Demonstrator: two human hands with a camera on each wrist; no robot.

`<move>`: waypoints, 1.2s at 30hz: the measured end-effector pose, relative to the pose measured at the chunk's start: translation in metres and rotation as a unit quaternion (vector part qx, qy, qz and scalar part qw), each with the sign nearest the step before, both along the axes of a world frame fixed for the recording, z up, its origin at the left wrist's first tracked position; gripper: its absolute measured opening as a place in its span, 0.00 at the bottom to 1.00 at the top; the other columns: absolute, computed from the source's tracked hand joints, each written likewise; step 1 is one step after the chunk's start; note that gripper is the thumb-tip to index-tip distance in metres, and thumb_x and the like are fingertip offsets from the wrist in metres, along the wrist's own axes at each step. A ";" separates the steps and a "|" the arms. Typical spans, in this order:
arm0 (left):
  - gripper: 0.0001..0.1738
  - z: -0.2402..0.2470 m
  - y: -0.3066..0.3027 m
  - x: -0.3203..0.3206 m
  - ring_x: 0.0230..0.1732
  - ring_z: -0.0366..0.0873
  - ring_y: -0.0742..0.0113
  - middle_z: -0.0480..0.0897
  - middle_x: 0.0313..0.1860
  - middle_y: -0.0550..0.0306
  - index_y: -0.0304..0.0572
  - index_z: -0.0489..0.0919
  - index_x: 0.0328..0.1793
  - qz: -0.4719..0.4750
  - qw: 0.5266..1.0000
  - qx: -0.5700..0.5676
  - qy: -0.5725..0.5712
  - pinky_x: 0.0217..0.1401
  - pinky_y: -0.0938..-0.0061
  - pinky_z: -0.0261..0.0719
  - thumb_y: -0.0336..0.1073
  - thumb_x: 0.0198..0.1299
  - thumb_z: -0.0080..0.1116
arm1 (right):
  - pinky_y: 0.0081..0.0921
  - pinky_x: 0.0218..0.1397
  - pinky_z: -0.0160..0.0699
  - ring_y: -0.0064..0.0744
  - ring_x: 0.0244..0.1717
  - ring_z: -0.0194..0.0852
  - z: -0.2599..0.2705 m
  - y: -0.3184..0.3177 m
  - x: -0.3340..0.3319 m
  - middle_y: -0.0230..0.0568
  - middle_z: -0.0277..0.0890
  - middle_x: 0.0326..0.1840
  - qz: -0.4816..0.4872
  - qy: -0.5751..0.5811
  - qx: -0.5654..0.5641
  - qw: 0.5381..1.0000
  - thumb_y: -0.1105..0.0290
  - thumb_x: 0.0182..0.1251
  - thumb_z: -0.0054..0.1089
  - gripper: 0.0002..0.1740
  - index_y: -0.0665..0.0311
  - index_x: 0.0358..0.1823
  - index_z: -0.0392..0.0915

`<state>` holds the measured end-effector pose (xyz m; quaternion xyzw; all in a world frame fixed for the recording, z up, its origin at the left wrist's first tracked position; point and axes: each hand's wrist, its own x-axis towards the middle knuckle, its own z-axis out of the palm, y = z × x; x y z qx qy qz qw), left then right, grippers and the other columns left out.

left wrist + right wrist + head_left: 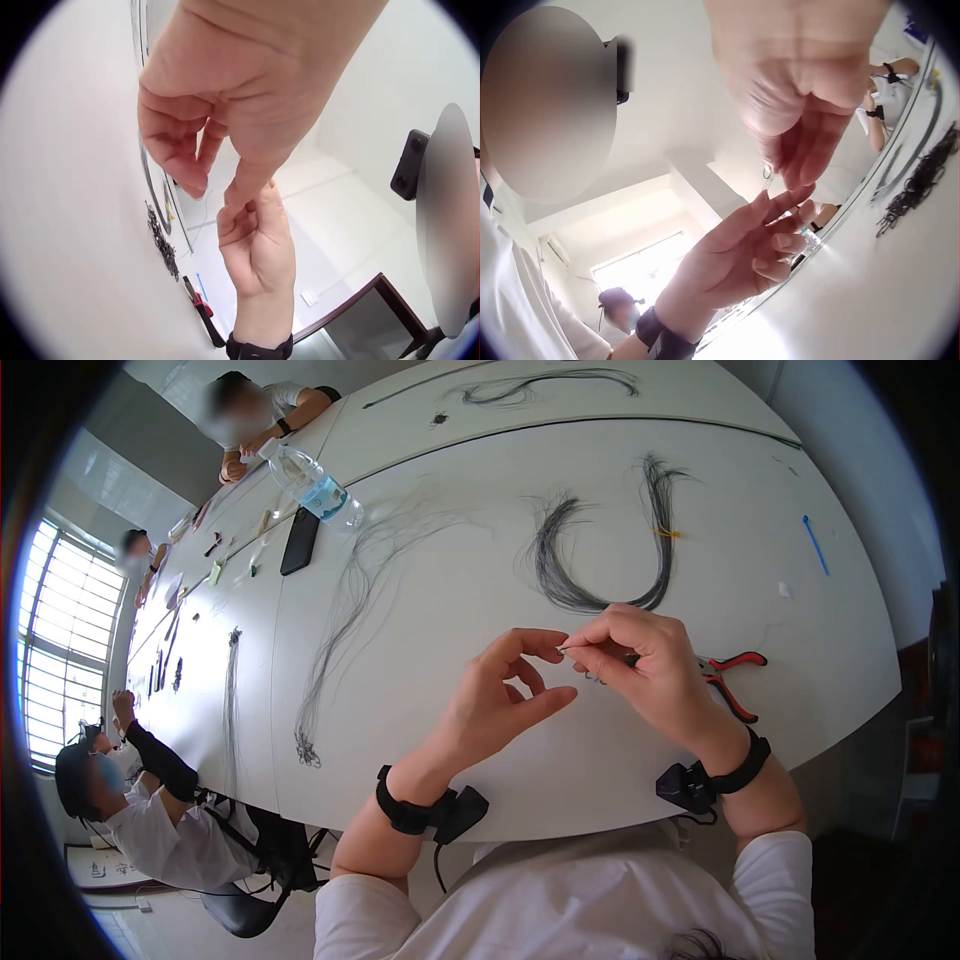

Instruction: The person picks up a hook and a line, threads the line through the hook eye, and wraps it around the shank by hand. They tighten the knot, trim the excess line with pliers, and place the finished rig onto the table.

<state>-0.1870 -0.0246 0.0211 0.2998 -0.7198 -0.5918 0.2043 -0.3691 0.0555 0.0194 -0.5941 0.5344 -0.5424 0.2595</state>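
Note:
My right hand (640,655) pinches a small thin wire piece (564,651) between thumb and fingertips; in the right wrist view a tiny rounded loop (766,173) shows at its end. My left hand (490,695) faces it, its index fingertip right at the pinched piece and its thumb spread apart below. Beneath the hands lies a pile of short dark curled pieces (922,180), mostly hidden by the right hand in the head view. Red-handled pliers (742,659) rest on the white table beside the right wrist.
Ahead lies a U-shaped bundle of dark strands (570,596) with a yellow tie (667,533). Looser strands (335,625) spread leftward. A water bottle (322,493), a black phone (299,542) and a blue stick (816,545) lie farther out. Other people sit at the left.

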 end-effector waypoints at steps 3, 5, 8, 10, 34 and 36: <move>0.18 0.002 -0.005 0.005 0.34 0.75 0.80 0.82 0.45 0.62 0.41 0.81 0.54 0.015 0.999 -0.034 -0.011 0.33 0.81 0.75 0.33 0.58 0.72 | 0.21 0.29 0.78 0.28 0.28 0.83 -0.001 -0.002 -0.005 0.35 0.81 0.30 -0.039 0.135 -0.021 0.990 0.76 0.63 0.69 0.03 0.64 0.37 0.83; 0.16 0.001 -0.003 0.003 0.33 0.75 0.80 0.83 0.44 0.63 0.40 0.82 0.52 0.031 0.998 -0.051 0.000 0.32 0.82 0.75 0.33 0.59 0.71 | 0.22 0.28 0.78 0.30 0.27 0.82 -0.002 -0.002 -0.006 0.35 0.81 0.30 -0.038 0.159 -0.026 0.986 0.77 0.62 0.69 0.03 0.64 0.36 0.83; 0.11 -0.003 -0.003 0.001 0.31 0.75 0.80 0.84 0.39 0.64 0.40 0.83 0.48 0.054 0.996 -0.069 0.000 0.31 0.82 0.74 0.32 0.61 0.70 | 0.23 0.27 0.77 0.31 0.26 0.81 -0.002 -0.002 -0.004 0.35 0.81 0.29 -0.036 0.187 -0.041 0.981 0.77 0.61 0.70 0.04 0.64 0.35 0.83; 0.08 -0.004 -0.002 0.000 0.28 0.74 0.80 0.85 0.35 0.63 0.39 0.84 0.44 0.058 0.996 -0.073 0.006 0.30 0.81 0.73 0.32 0.61 0.69 | 0.23 0.27 0.77 0.31 0.26 0.81 -0.001 -0.002 -0.004 0.35 0.80 0.29 -0.040 0.195 -0.051 0.979 0.77 0.61 0.70 0.04 0.64 0.35 0.83; 0.08 -0.026 -0.009 0.000 0.25 0.73 0.81 0.83 0.31 0.62 0.33 0.81 0.40 0.033 0.998 -0.061 0.011 0.28 0.82 0.72 0.33 0.64 0.64 | 0.26 0.32 0.80 0.33 0.29 0.82 -0.007 0.000 -0.001 0.38 0.78 0.31 0.010 0.191 -0.008 0.982 0.79 0.61 0.65 0.03 0.68 0.35 0.79; 0.09 -0.027 -0.009 0.001 0.25 0.73 0.81 0.83 0.31 0.62 0.33 0.81 0.41 0.031 0.998 -0.059 0.013 0.28 0.81 0.72 0.34 0.65 0.64 | 0.25 0.33 0.80 0.33 0.29 0.82 -0.007 0.000 -0.002 0.39 0.79 0.31 0.016 0.174 -0.004 0.985 0.80 0.61 0.65 0.03 0.68 0.35 0.79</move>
